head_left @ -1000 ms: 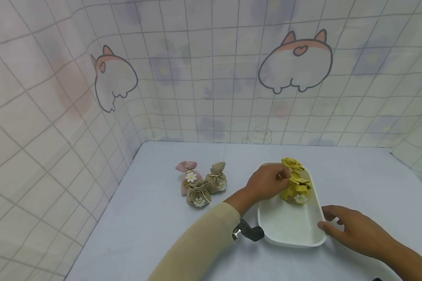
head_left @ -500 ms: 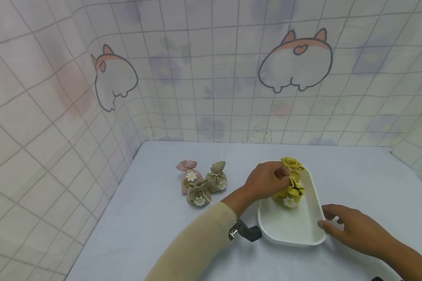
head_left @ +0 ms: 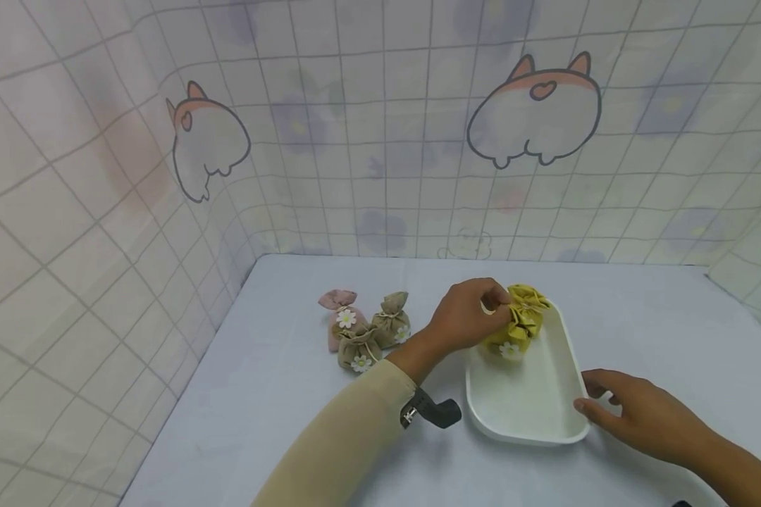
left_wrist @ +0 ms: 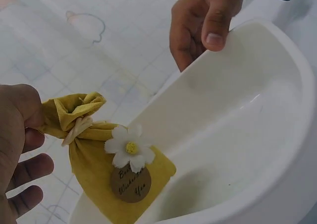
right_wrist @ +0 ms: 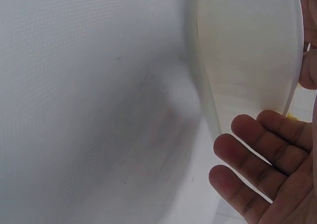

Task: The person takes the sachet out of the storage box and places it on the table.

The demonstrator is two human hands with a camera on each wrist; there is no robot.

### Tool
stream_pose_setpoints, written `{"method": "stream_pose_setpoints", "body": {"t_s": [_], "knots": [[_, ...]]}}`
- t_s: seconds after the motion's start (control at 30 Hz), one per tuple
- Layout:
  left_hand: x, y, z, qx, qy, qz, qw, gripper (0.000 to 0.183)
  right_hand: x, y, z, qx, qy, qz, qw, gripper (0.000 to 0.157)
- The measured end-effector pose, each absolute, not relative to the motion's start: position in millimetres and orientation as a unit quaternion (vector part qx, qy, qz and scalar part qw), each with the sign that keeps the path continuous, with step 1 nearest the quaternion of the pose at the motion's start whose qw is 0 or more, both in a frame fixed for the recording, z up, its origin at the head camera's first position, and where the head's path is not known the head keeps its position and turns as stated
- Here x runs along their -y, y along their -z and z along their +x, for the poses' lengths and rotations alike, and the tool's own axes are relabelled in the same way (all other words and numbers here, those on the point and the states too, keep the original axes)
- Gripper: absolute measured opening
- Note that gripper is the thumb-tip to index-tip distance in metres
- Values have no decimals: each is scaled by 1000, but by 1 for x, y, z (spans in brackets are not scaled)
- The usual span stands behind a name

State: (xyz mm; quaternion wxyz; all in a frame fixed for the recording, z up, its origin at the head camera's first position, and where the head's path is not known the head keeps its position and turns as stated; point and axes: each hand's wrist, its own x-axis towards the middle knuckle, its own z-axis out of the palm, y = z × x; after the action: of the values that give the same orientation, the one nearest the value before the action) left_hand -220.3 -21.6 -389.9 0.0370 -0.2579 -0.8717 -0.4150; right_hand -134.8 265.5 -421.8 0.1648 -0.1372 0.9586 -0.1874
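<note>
Between thumb and fingers, my left hand (head_left: 469,317) pinches the gathered neck of a yellow drawstring pouch (left_wrist: 99,169). That pouch carries a white cloth flower and a round brown tag, and hangs over the left side of a white tray (head_left: 526,412). Behind it, another yellow pouch (head_left: 528,296) is partly hidden at the tray's far end. My right hand (head_left: 640,415) holds the tray's right side, thumb at the rim and fingers along the outer wall. In the right wrist view those fingers (right_wrist: 247,159) are only slightly bent.
Left of the tray, a pink pouch (head_left: 337,300) and two tan pouches, one behind (head_left: 391,320) and one in front (head_left: 357,343), sit clustered on the white-covered table (head_left: 247,422). A grid-patterned curtain (head_left: 330,141) rises behind the table.
My left hand has moved left with the yellow pouch, from the tray's right side to its left edge. My right hand and the tray stay where they were.
</note>
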Motion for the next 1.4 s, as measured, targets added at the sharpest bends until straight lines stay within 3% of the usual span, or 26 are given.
{"method": "stream_pose_setpoints", "body": {"t_s": [0.7,1.4], "knots": [[47,353,-222,870,430,-228,81,7,-268,424,-134,-959,191,-151,148,68],[75,340,-218,880,417,-203,102,4,-267,422,-132,-959,194,-155,139,67]]}}
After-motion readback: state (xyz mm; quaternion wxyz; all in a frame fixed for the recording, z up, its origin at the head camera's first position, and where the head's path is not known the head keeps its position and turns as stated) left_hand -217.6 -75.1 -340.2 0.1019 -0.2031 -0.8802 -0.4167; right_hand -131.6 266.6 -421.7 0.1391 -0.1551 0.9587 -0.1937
